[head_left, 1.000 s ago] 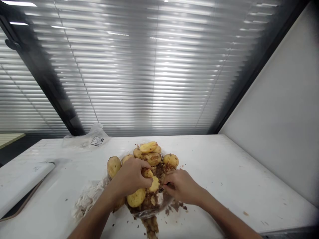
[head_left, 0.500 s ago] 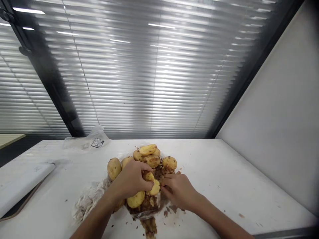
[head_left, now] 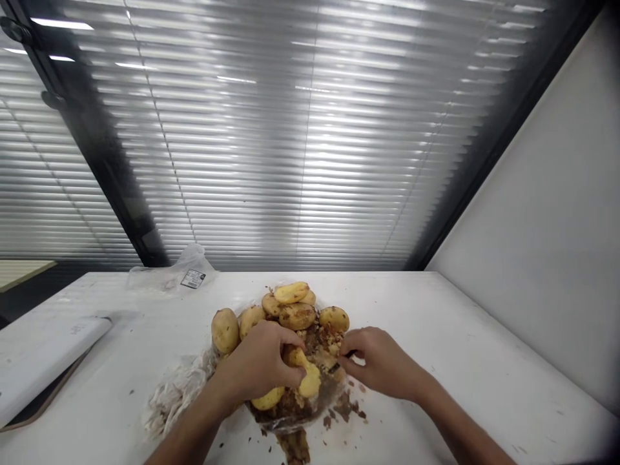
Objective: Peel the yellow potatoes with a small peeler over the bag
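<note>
My left hand is closed around a yellow, partly peeled potato, whose uneven peeled end points right. Just right of it, my right hand pinches a small dark tool; its narrow tip shows near the potato, apart from it, and its exact kind is unclear. Below both hands, brown peelings and mashed-looking scraps lie on a clear plastic sheet. Several potatoes ring the pile: an unpeeled-looking one at left, a peeled one on top at the back, and one at right.
Left of the pile lies a crumpled whitish plastic bag. A clear bag with a label rests at the table's back edge. A flat white device sits at far left. Blinds rise behind the white table; a wall borders its right side.
My right hand has drawn away to the right from the potato, bringing the dark tool's tip into sight. My left hand keeps its hold on the potato. The view has shifted slightly.
</note>
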